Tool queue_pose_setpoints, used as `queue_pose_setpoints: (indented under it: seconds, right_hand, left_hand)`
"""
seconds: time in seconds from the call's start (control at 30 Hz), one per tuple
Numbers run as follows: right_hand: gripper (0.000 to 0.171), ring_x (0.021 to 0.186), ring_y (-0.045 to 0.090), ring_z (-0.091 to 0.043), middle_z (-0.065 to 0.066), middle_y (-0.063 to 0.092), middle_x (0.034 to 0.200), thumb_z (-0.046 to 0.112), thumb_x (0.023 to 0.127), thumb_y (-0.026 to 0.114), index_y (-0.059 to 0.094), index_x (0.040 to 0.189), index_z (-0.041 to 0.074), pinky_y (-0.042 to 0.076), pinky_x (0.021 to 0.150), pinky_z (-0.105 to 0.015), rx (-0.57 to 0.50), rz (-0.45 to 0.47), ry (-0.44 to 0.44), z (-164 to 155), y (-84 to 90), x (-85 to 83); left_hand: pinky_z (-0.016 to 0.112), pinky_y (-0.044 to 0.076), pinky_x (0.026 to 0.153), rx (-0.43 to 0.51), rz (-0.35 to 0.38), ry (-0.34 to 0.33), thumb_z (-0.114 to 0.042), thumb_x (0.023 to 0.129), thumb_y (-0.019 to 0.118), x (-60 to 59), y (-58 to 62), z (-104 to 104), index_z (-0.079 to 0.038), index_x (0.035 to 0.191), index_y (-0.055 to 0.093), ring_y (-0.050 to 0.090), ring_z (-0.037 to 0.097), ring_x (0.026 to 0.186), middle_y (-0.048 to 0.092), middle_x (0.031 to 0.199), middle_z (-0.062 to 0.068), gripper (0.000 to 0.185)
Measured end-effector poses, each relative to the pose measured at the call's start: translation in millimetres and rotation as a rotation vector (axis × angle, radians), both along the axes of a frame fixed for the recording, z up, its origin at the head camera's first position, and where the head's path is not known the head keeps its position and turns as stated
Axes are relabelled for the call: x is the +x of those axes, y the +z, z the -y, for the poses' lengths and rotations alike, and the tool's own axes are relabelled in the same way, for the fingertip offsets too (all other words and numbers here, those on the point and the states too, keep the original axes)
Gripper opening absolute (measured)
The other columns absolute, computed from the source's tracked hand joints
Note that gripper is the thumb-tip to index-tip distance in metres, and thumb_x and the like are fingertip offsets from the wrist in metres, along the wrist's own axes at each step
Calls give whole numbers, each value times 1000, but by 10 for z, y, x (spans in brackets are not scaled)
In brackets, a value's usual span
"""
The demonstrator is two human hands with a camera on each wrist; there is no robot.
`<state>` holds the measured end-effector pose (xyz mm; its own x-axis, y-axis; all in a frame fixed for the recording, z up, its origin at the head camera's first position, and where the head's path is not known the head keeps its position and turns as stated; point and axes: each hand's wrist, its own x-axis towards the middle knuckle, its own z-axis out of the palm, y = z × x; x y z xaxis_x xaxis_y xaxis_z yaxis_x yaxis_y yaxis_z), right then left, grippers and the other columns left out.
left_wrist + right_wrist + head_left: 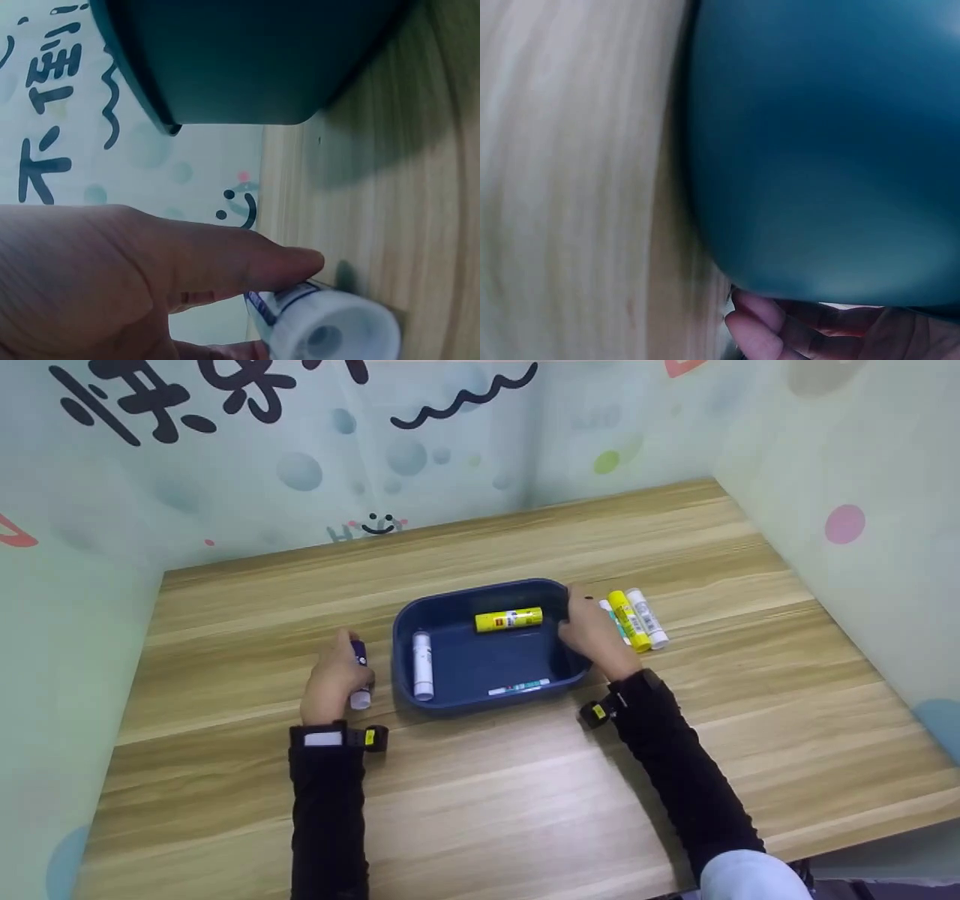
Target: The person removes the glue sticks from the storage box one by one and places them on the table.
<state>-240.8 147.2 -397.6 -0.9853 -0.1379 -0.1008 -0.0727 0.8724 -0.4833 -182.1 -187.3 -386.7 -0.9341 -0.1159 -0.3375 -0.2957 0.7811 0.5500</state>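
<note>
1. Two hands work at a wooden tabletop (525,795) on either side of a dark blue tray (480,664).
2. The left hand (332,679) lies just left of the tray, fingers (247,262) curled round a purple glue stick (360,675) with a white cap, which points toward the person.
3. The purple stick's label shows in the left wrist view, but its print is too blurred to read.
4. The right hand (592,634) grips the tray's right rim, fingers (765,330) tucked under the edge.
5. Inside the tray lie a white glue stick (423,665), a yellow glue stick (508,619) and a thin white-and-teal stick (519,687).
6. Three more sticks (636,619) lie side by side just right of the right hand.
7. Large black brush characters mark the back wall (172,397); they are cut off and unreadable.
</note>
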Motion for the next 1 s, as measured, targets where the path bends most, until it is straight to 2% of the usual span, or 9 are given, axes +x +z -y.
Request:
queue_pose_setpoints:
  seconds: [0.27,0.37,0.47,0.6,0.7,0.8,0.87,0.93,1.0]
  right_hand:
    - [48,101,55,-38,-29,52,118,8,84,45,33,128,-5,46,84,-48,-3,7,2,6,5,-3]
    - [48,101,55,-38,-29,51,118,8,84,45,32,128,-5,46,84,-48,0,9,2,2,-2,-6]
    - [47,99,55,-37,-29,52,116,8,84,45,33,127,-5,46,82,-48,-5,7,3,-3,-4,-2]
    - [46,97,56,-37,-29,54,113,8,83,46,33,125,-5,47,81,-49,-15,-6,6,-2,-3,6]
    - [47,99,56,-38,-29,53,114,8,83,46,33,126,-5,46,82,-49,-12,-10,8,1,-3,2]
    - [50,101,55,-38,-30,52,118,8,84,46,30,129,-5,47,83,-48,-1,5,3,7,-1,-6]
    - [51,103,55,-37,-30,50,119,9,84,46,29,131,-5,47,84,-48,6,13,-2,12,0,-7]
    - [50,100,55,-38,-30,52,117,8,83,46,30,129,-5,47,83,-48,14,3,-2,12,-1,-3]
    - [47,98,56,-39,-30,53,113,8,82,46,33,126,-5,46,81,-49,19,-15,1,11,-5,-2]
  left_hand:
    - [49,40,95,17,15,11,-6,73,59,6,31,-7,-4,137,20,43,41,116,36,130,30,75]
    - [50,37,97,17,18,21,-8,73,61,28,92,-10,-4,140,16,40,42,118,35,131,30,80]
    - [53,33,100,0,-5,60,-15,77,63,52,180,-55,-4,142,11,33,45,123,31,134,31,84]
    - [53,33,99,-16,-129,118,-26,80,65,80,290,-179,-8,142,7,27,45,123,24,134,30,87]
    - [50,35,97,-2,-288,123,-28,80,67,88,355,-303,-10,140,14,30,41,120,25,131,26,83]
    - [44,40,91,39,-439,70,-26,80,65,82,406,-442,-8,133,30,42,34,111,38,122,20,66]
    - [40,43,86,83,-507,-5,-23,81,64,84,423,-548,-5,124,41,49,30,102,46,114,17,51]
    - [36,45,80,127,-527,-103,-19,83,62,92,414,-665,-4,115,50,54,26,91,53,104,14,37]
    - [33,47,77,135,-499,-215,-17,84,61,107,385,-786,-4,108,54,56,23,86,55,98,11,28]
